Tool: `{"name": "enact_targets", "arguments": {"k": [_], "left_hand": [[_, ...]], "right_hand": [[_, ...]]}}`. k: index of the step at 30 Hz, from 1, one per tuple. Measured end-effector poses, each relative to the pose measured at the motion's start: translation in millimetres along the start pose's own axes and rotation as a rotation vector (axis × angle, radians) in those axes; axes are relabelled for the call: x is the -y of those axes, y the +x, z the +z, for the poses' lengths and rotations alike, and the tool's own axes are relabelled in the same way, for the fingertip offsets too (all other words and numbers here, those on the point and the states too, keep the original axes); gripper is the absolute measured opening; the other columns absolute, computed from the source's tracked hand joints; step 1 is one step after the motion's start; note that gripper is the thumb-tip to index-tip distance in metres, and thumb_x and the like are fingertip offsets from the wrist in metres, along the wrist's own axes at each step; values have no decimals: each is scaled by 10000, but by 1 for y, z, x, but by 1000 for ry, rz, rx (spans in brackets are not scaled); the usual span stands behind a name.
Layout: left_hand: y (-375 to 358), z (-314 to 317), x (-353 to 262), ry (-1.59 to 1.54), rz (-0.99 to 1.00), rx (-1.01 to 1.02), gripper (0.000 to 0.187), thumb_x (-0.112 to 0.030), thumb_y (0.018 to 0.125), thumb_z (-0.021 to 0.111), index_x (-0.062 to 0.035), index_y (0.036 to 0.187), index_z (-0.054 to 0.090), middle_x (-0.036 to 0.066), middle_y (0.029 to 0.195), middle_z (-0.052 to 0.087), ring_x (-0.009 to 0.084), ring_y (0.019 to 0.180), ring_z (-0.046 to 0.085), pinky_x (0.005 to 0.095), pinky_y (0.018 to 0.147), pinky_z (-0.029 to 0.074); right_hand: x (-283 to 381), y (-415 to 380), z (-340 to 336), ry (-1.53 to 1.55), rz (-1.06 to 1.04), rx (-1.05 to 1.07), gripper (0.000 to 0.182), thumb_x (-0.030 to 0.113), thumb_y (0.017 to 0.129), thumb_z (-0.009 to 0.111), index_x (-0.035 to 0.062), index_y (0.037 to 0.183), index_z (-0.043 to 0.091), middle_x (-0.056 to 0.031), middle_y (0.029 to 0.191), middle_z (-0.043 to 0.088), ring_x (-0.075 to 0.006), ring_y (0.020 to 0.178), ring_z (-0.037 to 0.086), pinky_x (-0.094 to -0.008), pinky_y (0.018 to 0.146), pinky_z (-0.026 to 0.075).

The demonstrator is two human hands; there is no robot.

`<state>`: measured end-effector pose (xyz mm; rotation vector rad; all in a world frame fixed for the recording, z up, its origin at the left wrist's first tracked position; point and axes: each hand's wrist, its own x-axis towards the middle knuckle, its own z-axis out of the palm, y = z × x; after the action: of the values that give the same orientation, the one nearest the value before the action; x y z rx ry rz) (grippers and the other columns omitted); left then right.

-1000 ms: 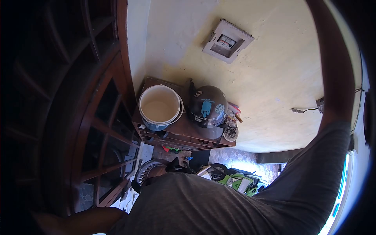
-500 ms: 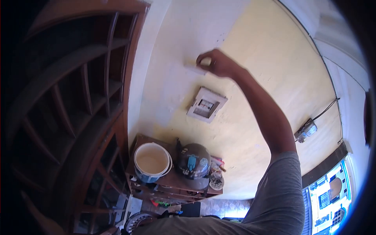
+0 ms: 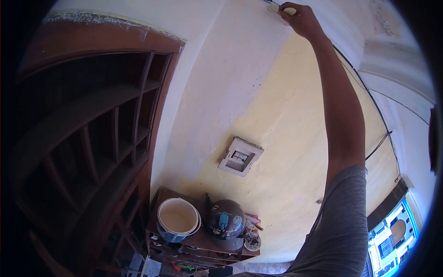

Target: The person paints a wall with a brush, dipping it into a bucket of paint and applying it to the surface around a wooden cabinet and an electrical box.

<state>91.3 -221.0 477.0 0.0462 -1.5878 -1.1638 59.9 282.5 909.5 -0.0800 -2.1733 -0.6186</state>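
Right hand (image 3: 302, 18) is way up at the top of the head view, arm at full stretch, fingers curled tight around a pale tool (image 3: 282, 9), a brush or small pad by the look of it, though too small to say which. Its tip is pressed against the wall (image 3: 258, 92) right where the yellow paint meets the paler band above. Left hand is out of sight, so its grip cannot be told. Down the wall, well below the raised hand, sits a small square switch box (image 3: 240, 156), tilted in the fisheye. Lower again, a dark wooden rack (image 3: 198, 242) stands against the wall, carrying a white bucket (image 3: 177, 219) with cream paint in it, and just beside that a dark helmet (image 3: 226, 220) with a blue scooter sticker. Small clutter crowds the rack's right end, too tiny to name. On the left, a dark wooden window grille (image 3: 92, 138) fills the frame's edge. A thin cable (image 3: 378, 143) runs along the wall behind the arm, and the grey sleeve (image 3: 341, 221) blocks the lower right corner.
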Motion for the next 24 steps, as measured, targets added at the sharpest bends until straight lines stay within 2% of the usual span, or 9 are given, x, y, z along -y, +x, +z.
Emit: {"name": "enact_targets", "arguments": {"k": [2,5,9,11,13,17,19,20,24], "left_hand": [[-2,-3,7,143,-2,-14,1002,-329,815,849,87,1468,213,284,1324,469,322,1189,511,449,987,475],[1,-10,16,404,133,-4,1005,-347,813,851,96,1458,222,286,1312,477,327,1153,533,448,967,486],[2,-2,13,184,129,-37,1028,-377,803,855,102,1456,221,293,1280,499,338,1124,553,441,950,497],[1,4,4,3,88,-62,1043,-395,798,856,111,1451,219,296,1253,516,338,1119,557,441,936,505],[1,-3,12,124,76,-48,1042,-391,801,854,108,1455,214,296,1256,517,336,1123,556,439,938,505],[1,-2,13,152,92,-36,1030,-379,801,855,95,1458,219,310,1272,510,340,1133,554,446,938,509],[-2,0,10,144,61,-61,1035,-387,800,853,94,1459,216,314,1279,502,344,1139,551,450,941,507],[-3,1,9,136,31,-89,1040,-394,798,851,93,1461,214,317,1287,494,349,1145,548,454,943,505],[0,-3,13,92,97,-62,1067,-399,791,854,94,1473,198,321,1331,453,351,1180,524,461,967,490]], "right_hand": [[-14,3,22,-36,-169,-139,135,189,917,706,68,975,703,-68,798,676,-183,668,625,-323,660,510],[-26,-5,60,-90,-373,-292,123,164,906,703,73,989,694,-96,878,684,-251,678,624,-355,686,518],[0,-66,90,-115,-435,-106,120,111,894,709,76,1008,696,-80,944,686,-265,766,651,-367,708,534],[9,-75,74,2,-378,-81,115,98,893,710,67,1003,696,-81,950,689,-269,791,658,-360,698,540],[6,-63,58,187,-303,-101,139,98,865,721,77,999,695,-100,917,670,-275,747,642,-354,686,535],[-9,-22,34,36,-388,-208,136,115,877,711,74,1005,692,-107,942,678,-266,733,642,-381,689,515],[-17,-14,39,-54,-271,-217,140,150,884,700,84,1007,690,-119,943,674,-300,783,649,-413,725,513],[-26,-15,48,-135,-335,-222,118,120,901,701,72,1009,695,-95,965,697,-271,751,649,-350,680,534],[-3,-74,103,-8,-375,-56,193,-4,815,662,79,989,643,-113,937,649,-323,792,646,-401,712,531]]}}
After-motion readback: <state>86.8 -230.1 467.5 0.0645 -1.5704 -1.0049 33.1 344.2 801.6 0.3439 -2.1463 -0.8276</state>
